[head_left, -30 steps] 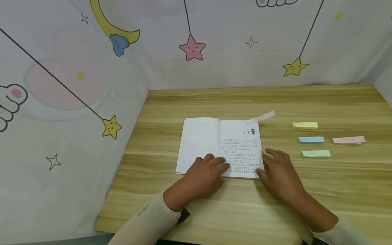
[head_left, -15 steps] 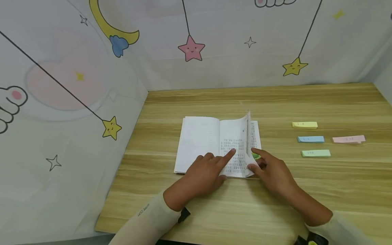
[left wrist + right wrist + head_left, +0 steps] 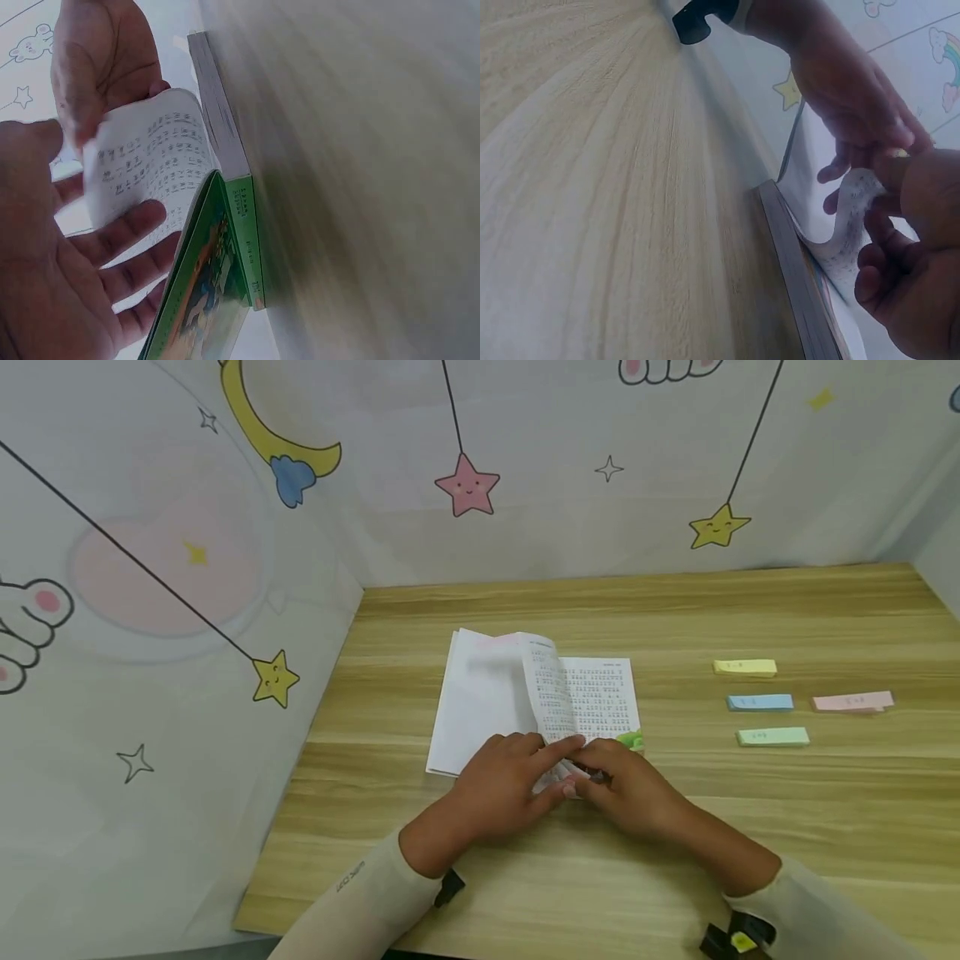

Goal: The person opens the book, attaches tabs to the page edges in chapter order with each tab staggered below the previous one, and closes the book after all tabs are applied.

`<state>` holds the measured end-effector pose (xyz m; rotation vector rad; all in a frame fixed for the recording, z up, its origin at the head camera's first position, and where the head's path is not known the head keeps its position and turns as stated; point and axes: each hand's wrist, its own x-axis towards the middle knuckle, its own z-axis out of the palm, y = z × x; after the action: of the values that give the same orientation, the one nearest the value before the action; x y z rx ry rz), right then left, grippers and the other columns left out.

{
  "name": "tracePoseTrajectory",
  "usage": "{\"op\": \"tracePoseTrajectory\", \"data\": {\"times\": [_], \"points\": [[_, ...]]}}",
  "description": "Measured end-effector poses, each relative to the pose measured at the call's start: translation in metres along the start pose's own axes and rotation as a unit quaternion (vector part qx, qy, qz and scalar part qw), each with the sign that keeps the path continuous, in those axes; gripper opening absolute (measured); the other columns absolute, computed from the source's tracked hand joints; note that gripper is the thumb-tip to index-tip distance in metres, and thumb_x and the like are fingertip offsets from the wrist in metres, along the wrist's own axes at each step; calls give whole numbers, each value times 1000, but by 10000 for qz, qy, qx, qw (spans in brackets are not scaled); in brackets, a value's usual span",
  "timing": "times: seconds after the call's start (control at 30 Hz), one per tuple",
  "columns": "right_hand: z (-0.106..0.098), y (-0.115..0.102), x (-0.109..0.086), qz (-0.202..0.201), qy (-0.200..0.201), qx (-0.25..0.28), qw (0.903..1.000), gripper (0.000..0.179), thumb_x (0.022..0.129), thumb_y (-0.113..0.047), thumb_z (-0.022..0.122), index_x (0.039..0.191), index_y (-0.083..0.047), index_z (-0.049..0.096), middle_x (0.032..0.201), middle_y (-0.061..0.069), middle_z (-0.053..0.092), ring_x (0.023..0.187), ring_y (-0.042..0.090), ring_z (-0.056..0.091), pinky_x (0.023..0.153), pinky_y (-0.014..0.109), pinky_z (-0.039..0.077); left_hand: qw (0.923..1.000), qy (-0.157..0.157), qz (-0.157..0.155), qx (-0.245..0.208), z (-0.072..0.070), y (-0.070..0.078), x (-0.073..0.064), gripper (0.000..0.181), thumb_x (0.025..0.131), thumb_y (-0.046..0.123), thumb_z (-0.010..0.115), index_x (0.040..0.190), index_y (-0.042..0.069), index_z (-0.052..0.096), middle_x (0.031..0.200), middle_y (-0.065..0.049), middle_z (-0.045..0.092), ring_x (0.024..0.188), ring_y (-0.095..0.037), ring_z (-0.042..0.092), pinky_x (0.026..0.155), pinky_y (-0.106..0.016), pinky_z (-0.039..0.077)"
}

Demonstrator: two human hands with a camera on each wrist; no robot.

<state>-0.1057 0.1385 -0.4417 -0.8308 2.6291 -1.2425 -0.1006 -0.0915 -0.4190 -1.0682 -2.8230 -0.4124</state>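
An open book point(image 3: 600, 689) lies on the wooden table, one printed page point(image 3: 546, 685) lifted and curving over toward the left side. My right hand point(image 3: 637, 789) pinches that page near its lower corner. Beside it, my left hand point(image 3: 498, 785) is over the lower left page with its fingers extended, the index fingertip close to the right hand's fingers. The left wrist view shows those left fingers point(image 3: 127, 240) spread behind the curling page, near the book's green cover point(image 3: 241, 225). A pink patch point(image 3: 498, 643) shows at the top of the turning page.
To the right of the book lie small sticky-note strips: yellow point(image 3: 745, 667), blue point(image 3: 760, 702), green point(image 3: 773, 737) and pink point(image 3: 853, 702). A cartoon-printed white backdrop point(image 3: 555, 543) borders the table point(image 3: 465, 610) at the back and left.
My right hand has taken the right page by its edge and moved left, bending it over toward the left side. Another printed page with a green drawing is now uncovered. My left hand stays nearly in place.
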Motion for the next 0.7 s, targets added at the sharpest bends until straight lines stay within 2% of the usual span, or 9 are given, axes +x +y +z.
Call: {"op": "tracePoseTrajectory", "data": {"times": [0.1,0.17,0.23,0.33,0.43,0.53,0.6,0.63,0.7], "points": [[0,3,-1,-197,-311,227,9991,42,94,-28,77,134,-17,68,122,-9,62,106,15,57,85,34,49,9993,182,-312,-39,-3,-2,-1,46,107,50,46,137,19,63,111,2,65,101,-19,63,87,-39,47],[-2,5,-1,-58,-346,340,9988,42,93,-28,78,133,-18,69,127,-8,62,106,16,59,85,34,50,9972,377,-639,-51,-6,-3,-2,41,108,45,47,125,14,68,112,1,67,103,-20,64,88,-41,47],[-5,8,-3,188,-39,162,9997,35,93,-23,78,128,-17,71,126,-3,64,103,20,61,82,37,51,9925,600,-1064,60,-9,-5,-4,36,107,41,51,116,12,70,110,-1,69,102,-22,66,87,-43,47],[-12,16,-6,740,753,-565,9928,34,93,-18,77,124,-4,71,129,14,63,115,36,57,91,51,49,9778,760,-1896,458,-15,-8,-8,32,102,40,61,104,11,72,99,-3,70,94,-26,65,84,-46,45],[-19,25,-9,1080,1256,-1528,9743,50,91,-19,78,126,13,63,136,34,52,129,54,41,101,64,38,9568,546,-2666,1024,-17,-13,-12,34,96,43,67,90,10,70,84,-5,65,85,-29,61,81,-50,43],[-23,32,-11,1071,1284,-2181,9615,51,87,-23,81,115,17,64,133,44,48,130,63,35,103,70,33,9398,168,-3122,1381,-15,-21,-15,40,93,46,71,81,8,65,75,-7,58,80,-31,56,77,-53,40],[-23,35,-12,1044,1234,-2343,9586,49,87,-25,81,109,16,67,133,45,48,130,64,35,104,70,32,9344,-33,-3252,1455,-12,-26,-16,44,91,49,74,82,7,63,80,-11,56,84,-33,55,77,-55,40],[-23,35,-12,1031,1201,-2388,9581,47,87,-25,81,107,15,68,133,45,48,130,63,35,104,70,33,9333,-96,-3279,1463,-9,-29,-16,45,89,49,75,85,7,63,88,-14,58,90,-35,54,78,-57,40],[-22,34,-13,1014,1177,-2424,9576,45,88,-25,81,108,14,70,135,43,48,131,62,35,104,69,34,9376,-192,-3173,1410,-6,-32,-15,45,87,48,79,96,5,66,109,-21,58,106,-39,51,85,-60,39]]}}
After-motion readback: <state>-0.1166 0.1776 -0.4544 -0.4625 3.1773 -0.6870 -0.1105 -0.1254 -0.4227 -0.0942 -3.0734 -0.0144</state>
